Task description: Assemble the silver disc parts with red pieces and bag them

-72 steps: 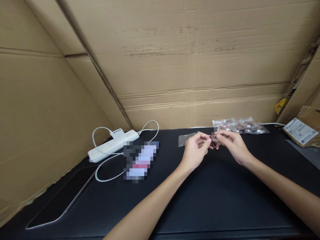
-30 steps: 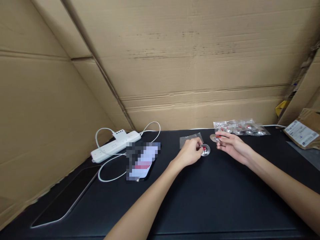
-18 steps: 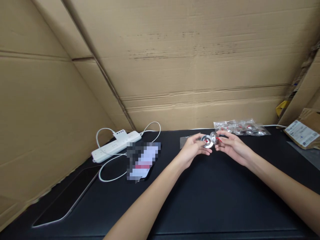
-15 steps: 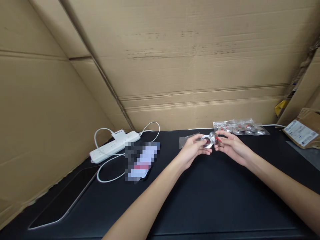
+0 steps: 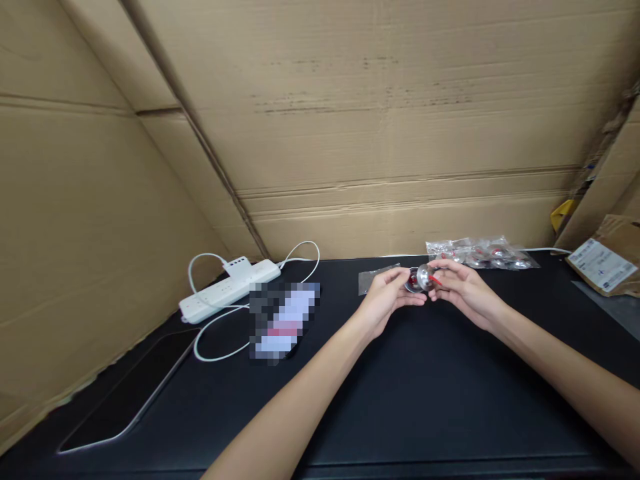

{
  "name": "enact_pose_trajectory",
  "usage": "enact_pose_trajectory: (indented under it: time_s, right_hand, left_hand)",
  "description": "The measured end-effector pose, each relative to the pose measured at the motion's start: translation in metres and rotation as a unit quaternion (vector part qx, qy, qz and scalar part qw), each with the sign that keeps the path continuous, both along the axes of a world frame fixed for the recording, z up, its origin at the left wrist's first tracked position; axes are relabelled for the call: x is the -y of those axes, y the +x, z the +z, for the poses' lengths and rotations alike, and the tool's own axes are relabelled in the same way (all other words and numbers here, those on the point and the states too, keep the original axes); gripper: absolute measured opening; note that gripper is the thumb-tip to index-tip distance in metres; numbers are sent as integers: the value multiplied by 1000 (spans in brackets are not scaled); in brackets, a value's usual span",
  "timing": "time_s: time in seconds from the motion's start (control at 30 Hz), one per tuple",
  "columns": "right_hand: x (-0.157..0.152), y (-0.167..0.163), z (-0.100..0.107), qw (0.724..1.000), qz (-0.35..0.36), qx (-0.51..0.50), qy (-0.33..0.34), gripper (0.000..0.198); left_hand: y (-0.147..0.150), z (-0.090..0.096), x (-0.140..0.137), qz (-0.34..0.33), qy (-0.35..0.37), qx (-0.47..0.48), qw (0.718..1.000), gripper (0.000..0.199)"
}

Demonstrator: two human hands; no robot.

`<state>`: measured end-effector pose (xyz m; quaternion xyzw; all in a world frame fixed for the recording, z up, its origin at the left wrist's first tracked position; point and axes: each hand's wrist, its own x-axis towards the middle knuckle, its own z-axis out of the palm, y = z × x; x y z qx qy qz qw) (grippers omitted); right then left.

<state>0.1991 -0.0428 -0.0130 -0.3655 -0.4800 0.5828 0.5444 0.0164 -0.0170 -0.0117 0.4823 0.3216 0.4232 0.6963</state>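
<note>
Above the smooth black table [image 5: 425, 400], the left hand [image 5: 387, 293] has its fingers closed on a round silver disc with red centre [image 5: 413, 281]. The right hand [image 5: 464, 287] pinches a domed silver disc with red strip [image 5: 425, 277], which partly covers the first one. Behind, a clear plastic bag [image 5: 440, 247] of silver-and-red pieces [image 5: 499, 252] lies before the brown cardboard wall [image 5: 400, 140].

Light dim, soft | cardboard [image 5: 350, 140] darkens toward upper right | glints on plastic packets [image 5: 483, 255] | phone [image 5: 286, 321] pixelated | fine detail soft
</note>
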Motion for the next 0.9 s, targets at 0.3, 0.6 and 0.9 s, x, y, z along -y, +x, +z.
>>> enact_pose_trajectory:
  time_s: [0.3, 0.6, 0.9]
  right_hand:
    - [-2, -8, -7, 982, -84, 133, 102, 25]
    - [1, -11, -13, 958, -136, 180, 176, 22]
    - [7, -7, -7, 833, -130, 386, 374, 44]
  left_hand:
    - [5, 5, 8, -31, 20, 24, 999, 29]
    - [8, -4, 9, 20, 108, -31, 994, 28]
    - [9, -4, 8, 53, 127, -31, 990, 30]
